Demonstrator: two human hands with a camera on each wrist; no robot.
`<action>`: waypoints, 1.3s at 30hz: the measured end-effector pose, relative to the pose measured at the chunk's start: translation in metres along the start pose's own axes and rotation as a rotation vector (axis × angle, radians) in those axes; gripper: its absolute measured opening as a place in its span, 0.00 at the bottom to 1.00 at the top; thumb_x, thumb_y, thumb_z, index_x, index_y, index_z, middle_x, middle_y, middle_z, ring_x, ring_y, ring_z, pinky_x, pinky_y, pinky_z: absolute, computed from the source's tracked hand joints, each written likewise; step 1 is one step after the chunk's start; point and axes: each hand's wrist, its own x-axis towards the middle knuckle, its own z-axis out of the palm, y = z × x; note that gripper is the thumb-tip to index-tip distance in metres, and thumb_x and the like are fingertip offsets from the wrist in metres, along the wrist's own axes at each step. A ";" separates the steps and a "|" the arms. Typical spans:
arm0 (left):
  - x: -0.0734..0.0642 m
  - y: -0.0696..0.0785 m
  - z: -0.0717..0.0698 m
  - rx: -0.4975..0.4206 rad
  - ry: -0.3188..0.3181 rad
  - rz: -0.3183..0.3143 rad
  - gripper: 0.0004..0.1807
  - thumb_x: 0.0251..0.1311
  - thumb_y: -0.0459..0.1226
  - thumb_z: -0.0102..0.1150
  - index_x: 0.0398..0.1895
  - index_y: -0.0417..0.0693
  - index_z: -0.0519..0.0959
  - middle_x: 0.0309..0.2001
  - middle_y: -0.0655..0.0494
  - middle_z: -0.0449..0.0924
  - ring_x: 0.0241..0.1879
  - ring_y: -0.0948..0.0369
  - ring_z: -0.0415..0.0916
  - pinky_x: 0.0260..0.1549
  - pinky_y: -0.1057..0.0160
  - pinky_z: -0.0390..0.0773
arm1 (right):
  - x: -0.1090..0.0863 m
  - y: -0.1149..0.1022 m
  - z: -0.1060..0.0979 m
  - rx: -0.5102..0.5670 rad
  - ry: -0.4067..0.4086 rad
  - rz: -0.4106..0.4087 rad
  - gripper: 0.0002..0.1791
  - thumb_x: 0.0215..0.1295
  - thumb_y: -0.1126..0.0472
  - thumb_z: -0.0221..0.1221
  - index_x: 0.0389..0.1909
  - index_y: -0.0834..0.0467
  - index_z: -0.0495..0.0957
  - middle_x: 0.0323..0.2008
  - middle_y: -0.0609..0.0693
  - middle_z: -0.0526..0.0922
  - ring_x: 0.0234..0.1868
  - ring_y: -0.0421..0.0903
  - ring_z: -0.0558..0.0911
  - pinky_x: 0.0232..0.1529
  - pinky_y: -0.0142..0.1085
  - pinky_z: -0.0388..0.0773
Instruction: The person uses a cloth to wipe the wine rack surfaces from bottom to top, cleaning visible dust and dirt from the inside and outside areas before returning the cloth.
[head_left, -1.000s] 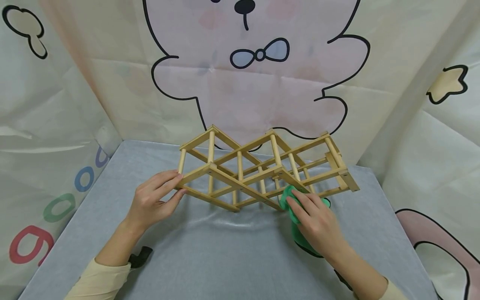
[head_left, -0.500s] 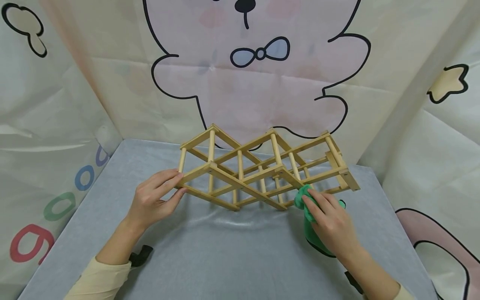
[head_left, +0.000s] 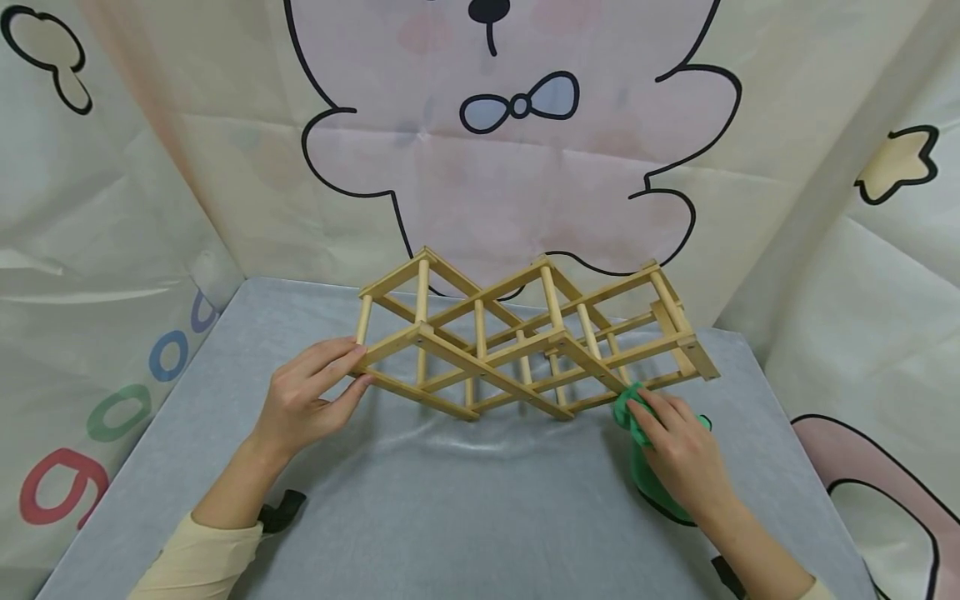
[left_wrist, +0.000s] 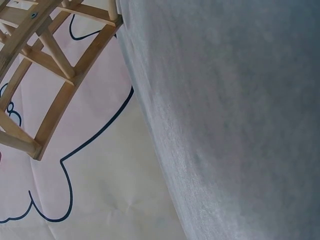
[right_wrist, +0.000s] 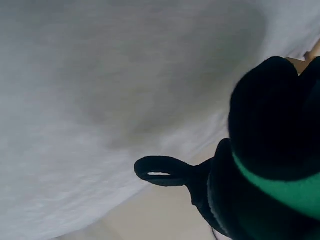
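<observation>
A wooden folding lattice rack (head_left: 459,353), built of crossed slats and round rods, stands expanded across the grey-covered table. My left hand (head_left: 311,400) pinches its left end between thumb and fingers. In my right hand (head_left: 686,450) a green cloth (head_left: 656,483) with dark edging is bunched up; it touches the lower end of a front slat near the rack's right side. In the left wrist view only part of the rack (left_wrist: 61,107) shows. The right wrist view has the cloth (right_wrist: 275,120) hanging, dark in shadow, with a small loop. Neither wrist view shows fingers.
The table (head_left: 480,517) carries a grey cloth cover. Close behind the rack rises a pale printed backdrop (head_left: 517,200), with printed sheets at both sides. A black strap piece (head_left: 281,511) juts out by the left wrist.
My right hand has moved right and slightly downward with the green cloth, along the front slat toward its lower end. The left hand and the rack have stayed in place.
</observation>
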 end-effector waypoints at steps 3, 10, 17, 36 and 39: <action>0.000 0.000 0.000 -0.001 0.000 0.004 0.20 0.72 0.43 0.66 0.41 0.29 0.89 0.40 0.36 0.88 0.35 0.42 0.86 0.51 0.65 0.86 | -0.006 0.006 0.003 -0.001 0.005 0.013 0.41 0.23 0.89 0.75 0.51 0.70 0.84 0.51 0.68 0.84 0.45 0.66 0.81 0.37 0.56 0.85; 0.000 -0.001 0.001 -0.013 0.000 0.014 0.20 0.72 0.43 0.66 0.40 0.30 0.89 0.40 0.37 0.88 0.35 0.42 0.86 0.51 0.65 0.86 | -0.015 0.017 0.006 -0.007 -0.008 0.042 0.40 0.25 0.89 0.75 0.50 0.70 0.84 0.51 0.67 0.84 0.44 0.64 0.81 0.35 0.55 0.85; 0.001 -0.001 0.001 -0.013 -0.006 0.019 0.19 0.72 0.43 0.66 0.41 0.30 0.89 0.40 0.37 0.88 0.35 0.43 0.86 0.49 0.63 0.87 | -0.017 0.024 0.001 -0.010 0.024 0.055 0.39 0.26 0.91 0.72 0.49 0.72 0.83 0.49 0.69 0.83 0.44 0.67 0.81 0.37 0.56 0.83; -0.001 -0.001 -0.001 -0.003 -0.013 0.009 0.19 0.72 0.43 0.66 0.42 0.30 0.89 0.40 0.38 0.88 0.36 0.43 0.86 0.50 0.64 0.86 | -0.008 0.031 -0.034 -0.031 0.251 0.108 0.37 0.25 0.91 0.71 0.47 0.72 0.85 0.48 0.71 0.84 0.40 0.73 0.79 0.70 0.22 0.64; -0.001 -0.001 -0.001 0.000 -0.016 0.010 0.19 0.72 0.43 0.66 0.42 0.31 0.89 0.40 0.38 0.88 0.36 0.43 0.86 0.49 0.64 0.87 | -0.007 0.033 -0.042 -0.050 0.291 0.115 0.34 0.31 0.89 0.70 0.48 0.71 0.85 0.48 0.71 0.85 0.39 0.74 0.79 0.68 0.17 0.58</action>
